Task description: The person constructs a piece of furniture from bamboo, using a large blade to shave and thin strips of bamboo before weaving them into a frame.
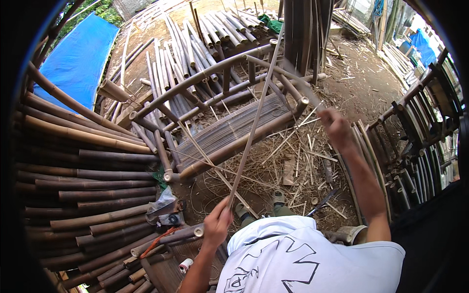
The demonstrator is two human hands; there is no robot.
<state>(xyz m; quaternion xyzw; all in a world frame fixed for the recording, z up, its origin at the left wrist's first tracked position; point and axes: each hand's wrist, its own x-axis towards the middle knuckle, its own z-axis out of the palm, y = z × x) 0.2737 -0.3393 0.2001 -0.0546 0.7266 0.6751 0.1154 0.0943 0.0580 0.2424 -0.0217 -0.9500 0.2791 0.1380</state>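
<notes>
My left hand (pixel 218 220) is closed around the lower end of a long, thin bamboo strip (pixel 255 126), which slants up and away across the bamboo bench. Raised at the right, my right hand (pixel 337 128) grips a knife with a long blade (pixel 304 84). Motion blurs the blade, which points up and left toward the strip's far part; whether they touch, I cannot tell. Beyond my hands stands the bamboo bench (pixel 210 166), with a round-pole frame and a seat of narrow slats. Another pale strip (pixel 198 146) leans across its front rail.
Shavings and offcuts (pixel 239 183) litter the ground around my feet. Stacked dark bamboo poles (pixel 97 195) fill the left side, with a handsaw (pixel 163 209) nearby. A dark blade (pixel 322 201) lies by my right foot. More bamboo furniture (pixel 415 117) stands at the right.
</notes>
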